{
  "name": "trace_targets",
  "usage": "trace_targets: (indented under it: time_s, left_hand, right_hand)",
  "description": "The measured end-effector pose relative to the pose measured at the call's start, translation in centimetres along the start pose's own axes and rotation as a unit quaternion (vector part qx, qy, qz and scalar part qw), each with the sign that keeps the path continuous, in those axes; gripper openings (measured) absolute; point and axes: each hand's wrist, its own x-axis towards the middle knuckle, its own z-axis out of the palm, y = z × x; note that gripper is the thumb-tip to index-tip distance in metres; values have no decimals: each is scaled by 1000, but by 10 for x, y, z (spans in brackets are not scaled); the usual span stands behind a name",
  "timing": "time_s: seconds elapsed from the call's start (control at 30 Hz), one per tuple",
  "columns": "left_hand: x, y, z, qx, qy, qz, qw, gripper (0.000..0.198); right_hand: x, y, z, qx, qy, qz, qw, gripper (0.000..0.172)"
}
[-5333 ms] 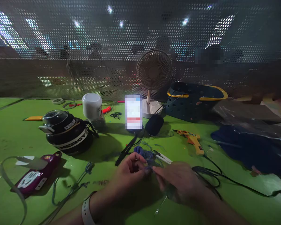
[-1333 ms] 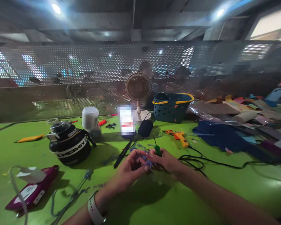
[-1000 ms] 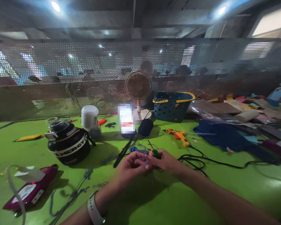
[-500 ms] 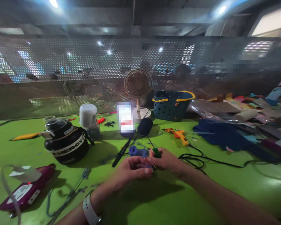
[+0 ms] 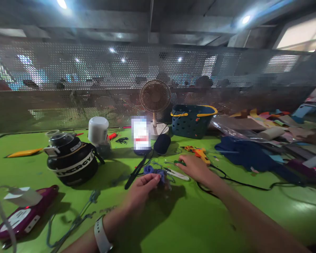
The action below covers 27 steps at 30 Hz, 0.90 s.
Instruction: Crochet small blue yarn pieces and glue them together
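Between the thumb and fingers of my left hand (image 5: 144, 184) is a small piece of purple yarn (image 5: 162, 175); its shape is partly hidden. A looped bundle of purple yarn (image 5: 148, 169) lies just beyond the fingertips. My right hand (image 5: 196, 168) is low over the table, its fingers on the green handle of a thin-shafted hook-like tool (image 5: 179, 163), whose exact kind I cannot make out. A slim white-handled tool (image 5: 177, 174) lies between the two hands. Behind my right hand is an orange glue gun (image 5: 200, 153).
A black strap-like strip (image 5: 135, 173), dark yarn ball (image 5: 162, 144), lit phone (image 5: 141, 135) and fan (image 5: 155, 96) stand ahead. To the left are a black bottle (image 5: 73, 160) and purple power strip (image 5: 23, 214). A basket (image 5: 191, 123) and blue cloth (image 5: 242, 151) lie right; a black cord (image 5: 242, 184) crosses the table.
My right hand has moved away from my left, to the right and down to the table, with the green-handled tool. The left hand keeps the yarn piece; the white-handled tool now shows.
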Motion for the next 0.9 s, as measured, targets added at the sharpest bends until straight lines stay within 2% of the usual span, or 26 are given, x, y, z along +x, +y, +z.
trace_targets:
  time_s: [0.1, 0.2, 0.3, 0.4, 0.57, 0.77, 0.9]
  left_hand:
    - [2, -2, -1, -17, 26, -5, 999, 28]
    - [5, -4, -6, -20, 72, 3, 997, 31]
    - [9, -6, -11, 1, 85, 35, 996, 35]
    - [10, -8, -13, 9, 67, 76, 995, 42]
    - [9, -7, -12, 18, 67, 58, 996, 26]
    - [10, -1, -12, 30, 80, 97, 992, 29]
    - [8, 0, -9, 17, 86, 109, 990, 31]
  right_hand:
    - [-1, 2, -6, -47, 1, -17, 999, 15]
    - [-9, 0, -21, -66, -2, -27, 997, 19]
    - [-20, -4, -27, -56, -53, -61, 995, 19]
    - [-26, -8, -18, -48, -89, -101, 990, 22]
    - [-24, -8, 1, -24, -94, -104, 990, 15]
    - [-19, -3, -1, 78, -45, -34, 995, 15]
    - [-22, -8, -5, 229, -58, -16, 972, 11]
